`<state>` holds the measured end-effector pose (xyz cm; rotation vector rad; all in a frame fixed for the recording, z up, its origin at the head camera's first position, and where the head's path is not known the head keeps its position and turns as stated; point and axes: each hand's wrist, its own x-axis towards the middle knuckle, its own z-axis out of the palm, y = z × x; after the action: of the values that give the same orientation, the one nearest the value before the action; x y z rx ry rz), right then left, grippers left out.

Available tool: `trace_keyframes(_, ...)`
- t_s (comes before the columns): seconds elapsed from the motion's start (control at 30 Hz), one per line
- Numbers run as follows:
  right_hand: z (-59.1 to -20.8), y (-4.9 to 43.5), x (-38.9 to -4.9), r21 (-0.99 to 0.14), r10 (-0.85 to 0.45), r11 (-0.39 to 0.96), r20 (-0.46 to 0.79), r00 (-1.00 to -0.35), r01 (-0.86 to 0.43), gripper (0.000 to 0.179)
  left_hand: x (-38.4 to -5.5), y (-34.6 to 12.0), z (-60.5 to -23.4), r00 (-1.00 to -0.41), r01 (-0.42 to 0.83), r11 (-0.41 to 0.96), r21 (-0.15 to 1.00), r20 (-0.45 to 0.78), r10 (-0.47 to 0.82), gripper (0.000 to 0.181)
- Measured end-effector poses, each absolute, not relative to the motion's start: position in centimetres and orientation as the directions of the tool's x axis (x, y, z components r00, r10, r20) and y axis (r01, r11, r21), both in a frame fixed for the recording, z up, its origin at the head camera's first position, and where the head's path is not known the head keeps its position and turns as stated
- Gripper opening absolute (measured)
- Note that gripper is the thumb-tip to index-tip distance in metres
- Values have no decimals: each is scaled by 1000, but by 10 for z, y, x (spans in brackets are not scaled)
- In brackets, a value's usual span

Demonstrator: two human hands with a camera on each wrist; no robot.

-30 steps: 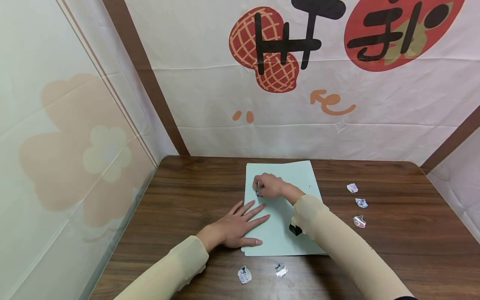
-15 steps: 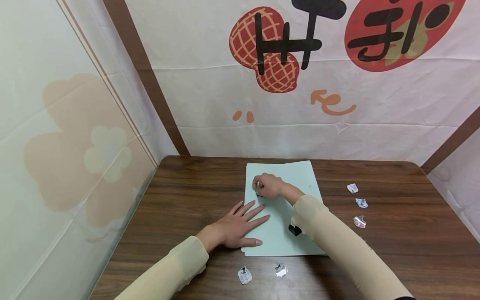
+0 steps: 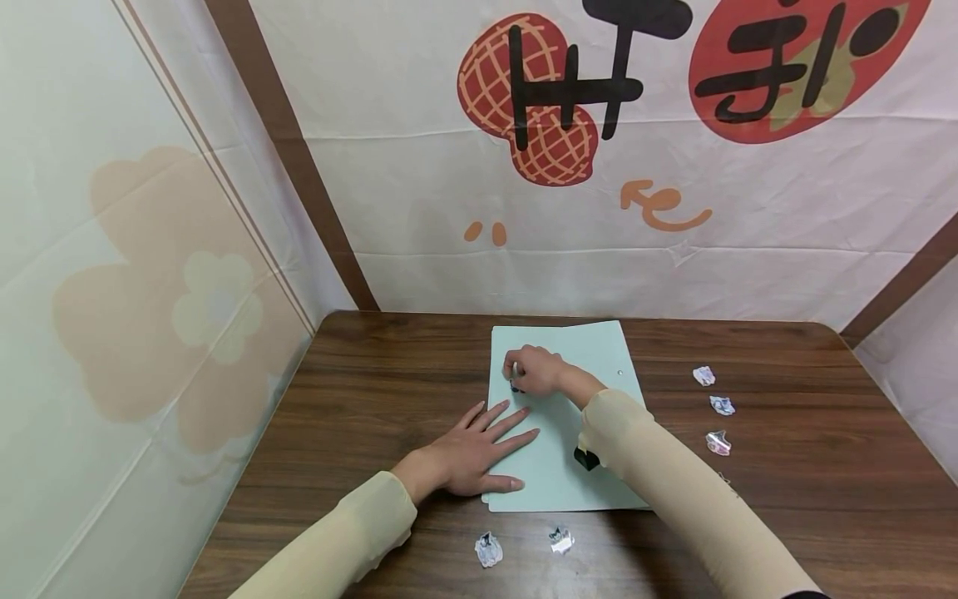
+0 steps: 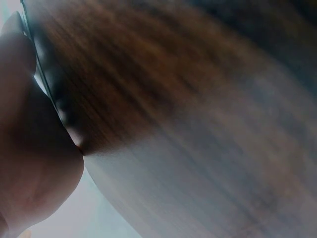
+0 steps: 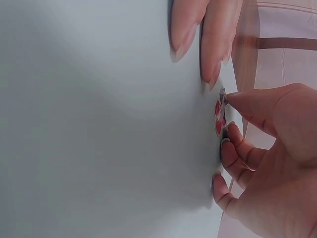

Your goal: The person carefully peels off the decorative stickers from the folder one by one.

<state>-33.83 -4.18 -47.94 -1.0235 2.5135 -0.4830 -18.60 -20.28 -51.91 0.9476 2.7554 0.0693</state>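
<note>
My left hand (image 3: pixel 479 453) lies flat with spread fingers on the lower left of a pale green sheet (image 3: pixel 546 491), which looks stacked on another. Farther up the sheet, my right hand (image 3: pixel 540 370) bends down at the left side. Its thumb and fingers pinch a small crumpled foil piece (image 5: pixel 220 116), silver with red marks, against the surface in the right wrist view. In the head view most of that piece is hidden by the fingers. The left wrist view shows only the side of my left hand (image 4: pixel 39 163) at the sheet's edge.
Two crumpled foil bits, one left (image 3: pixel 489 550) and one right (image 3: pixel 560 540), lie before the sheet. Three more foil bits (image 3: pixel 718 443) stand in a column on the right of the brown wooden table (image 3: pixel 374 374). A printed cloth (image 3: pixel 419 191) hangs behind.
My right forearm has shifted very slightly to the left. Both hands stay in almost the same place, the right one still pinching the foil piece.
</note>
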Motion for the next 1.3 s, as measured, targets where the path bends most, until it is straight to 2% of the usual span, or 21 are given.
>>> trace_keyframes(0.47,-479,-43,-338,-398,-723,678,-209,-658,-618,6,-187,-204,-524,-764,605,786,126,-187,618,76)
trace_keyframes(0.7,-479,-42,-339,-411,-728,670,-206,-653,-618,7,-187,-203,-523,-764,604,786,130,-186,618,76)
trace_keyframes(1.3,-482,-37,-342,-543,-781,579,-156,-605,-608,9,-186,-203,-519,-767,600,791,122,-194,612,75)
